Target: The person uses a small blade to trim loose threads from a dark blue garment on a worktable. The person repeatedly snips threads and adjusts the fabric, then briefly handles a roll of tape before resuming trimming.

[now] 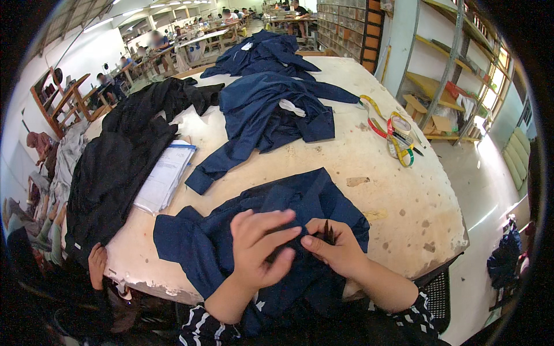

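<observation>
a navy garment (205, 230) lies bunched on the pale worktable (404, 196). over it, the left hand (257, 251) is loosely spread; the right hand (334, 248) holds dark pointed snips (329, 230). beyond it, rightward, lies a tape measure (378, 127).

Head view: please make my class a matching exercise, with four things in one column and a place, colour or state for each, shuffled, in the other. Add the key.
Column one
1. Right hand
2. Measuring tape
3. Papers
4. Nearest blue garment

Column two
A. White, with a blue strip along the upper edge
B. Crumpled beneath the left hand
C. Holding a dark pointed tool
D. Lying in loops on the right side of the table

Pairs: 1-C, 2-D, 3-A, 4-B
</observation>
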The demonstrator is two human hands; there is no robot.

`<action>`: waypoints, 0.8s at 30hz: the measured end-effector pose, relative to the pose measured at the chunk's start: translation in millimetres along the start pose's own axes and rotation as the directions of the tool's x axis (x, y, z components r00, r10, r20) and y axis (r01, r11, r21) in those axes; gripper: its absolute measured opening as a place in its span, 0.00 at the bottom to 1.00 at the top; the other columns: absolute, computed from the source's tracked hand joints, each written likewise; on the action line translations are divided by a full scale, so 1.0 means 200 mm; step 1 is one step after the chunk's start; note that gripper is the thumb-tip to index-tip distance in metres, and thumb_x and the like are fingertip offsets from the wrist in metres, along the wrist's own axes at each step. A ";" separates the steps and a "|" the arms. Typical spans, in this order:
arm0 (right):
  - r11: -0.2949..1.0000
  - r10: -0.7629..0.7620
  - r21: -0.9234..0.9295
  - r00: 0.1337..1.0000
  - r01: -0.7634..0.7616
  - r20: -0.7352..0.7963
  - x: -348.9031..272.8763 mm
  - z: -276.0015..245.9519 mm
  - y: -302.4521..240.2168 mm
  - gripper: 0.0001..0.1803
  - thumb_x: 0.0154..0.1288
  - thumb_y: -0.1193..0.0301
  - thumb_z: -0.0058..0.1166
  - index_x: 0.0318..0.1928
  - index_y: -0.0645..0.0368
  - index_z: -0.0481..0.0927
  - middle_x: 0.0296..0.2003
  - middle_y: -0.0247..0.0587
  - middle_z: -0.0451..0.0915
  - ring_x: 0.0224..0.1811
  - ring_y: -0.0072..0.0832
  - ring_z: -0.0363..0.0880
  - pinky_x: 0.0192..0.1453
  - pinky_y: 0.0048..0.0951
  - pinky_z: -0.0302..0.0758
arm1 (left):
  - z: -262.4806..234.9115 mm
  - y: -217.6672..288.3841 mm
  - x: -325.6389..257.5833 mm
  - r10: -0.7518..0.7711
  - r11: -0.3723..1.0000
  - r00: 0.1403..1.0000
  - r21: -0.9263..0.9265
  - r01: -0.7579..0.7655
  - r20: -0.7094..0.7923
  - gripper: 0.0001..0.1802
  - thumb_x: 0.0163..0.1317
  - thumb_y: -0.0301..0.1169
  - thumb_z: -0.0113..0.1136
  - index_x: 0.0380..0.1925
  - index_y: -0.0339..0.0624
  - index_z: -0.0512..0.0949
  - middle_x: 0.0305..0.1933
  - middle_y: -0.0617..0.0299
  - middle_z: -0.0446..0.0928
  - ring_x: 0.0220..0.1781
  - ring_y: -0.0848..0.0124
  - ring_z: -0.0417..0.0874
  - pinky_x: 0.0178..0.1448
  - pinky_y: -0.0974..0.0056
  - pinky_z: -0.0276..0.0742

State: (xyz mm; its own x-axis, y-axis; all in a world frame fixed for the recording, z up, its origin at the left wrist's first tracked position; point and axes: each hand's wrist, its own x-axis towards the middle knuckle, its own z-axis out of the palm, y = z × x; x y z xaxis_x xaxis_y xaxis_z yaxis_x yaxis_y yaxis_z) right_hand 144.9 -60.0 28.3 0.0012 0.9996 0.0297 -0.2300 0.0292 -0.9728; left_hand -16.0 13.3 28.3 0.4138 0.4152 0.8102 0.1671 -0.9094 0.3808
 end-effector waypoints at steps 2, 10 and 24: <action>0.996 0.054 0.069 0.999 -0.054 -0.002 0.00 -0.01 -0.01 0.08 0.62 0.68 0.55 0.35 0.60 0.74 0.26 0.22 0.72 0.27 0.09 0.65 0.31 0.14 0.62 | 0.01 0.04 0.01 -0.087 0.994 0.979 -0.048 0.098 0.182 0.24 0.42 0.37 0.70 0.42 0.44 0.77 0.42 0.60 0.78 0.41 0.68 0.78 0.56 0.56 0.60; 0.992 -0.124 -0.030 0.990 0.122 -0.067 -0.01 0.00 0.00 0.07 0.59 0.72 0.58 0.35 0.60 0.75 0.28 0.24 0.73 0.28 0.08 0.65 0.31 0.12 0.63 | 0.05 -0.01 -0.04 -0.163 0.970 0.984 -0.170 0.174 0.076 0.15 0.46 0.31 0.67 0.36 0.43 0.80 0.33 0.63 0.80 0.33 0.69 0.80 0.53 0.60 0.65; 0.989 -0.097 -0.118 0.991 0.086 -0.091 0.01 -0.01 0.01 0.12 0.56 0.80 0.57 0.41 0.62 0.72 0.35 0.31 0.75 0.37 0.12 0.72 0.41 0.15 0.69 | 0.05 0.01 -0.05 -0.210 0.952 0.971 -0.204 0.230 0.114 0.07 0.49 0.26 0.62 0.31 0.42 0.79 0.31 0.63 0.79 0.31 0.70 0.78 0.51 0.60 0.62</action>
State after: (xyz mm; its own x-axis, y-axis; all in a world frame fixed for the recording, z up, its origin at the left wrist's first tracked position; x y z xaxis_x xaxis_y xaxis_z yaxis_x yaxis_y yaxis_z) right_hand 145.9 -58.8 25.2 0.1116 0.9884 0.1031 -0.1123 0.1157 -0.9869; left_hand -10.7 7.5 17.0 0.4685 0.5921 0.6557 0.0719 -0.7653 0.6397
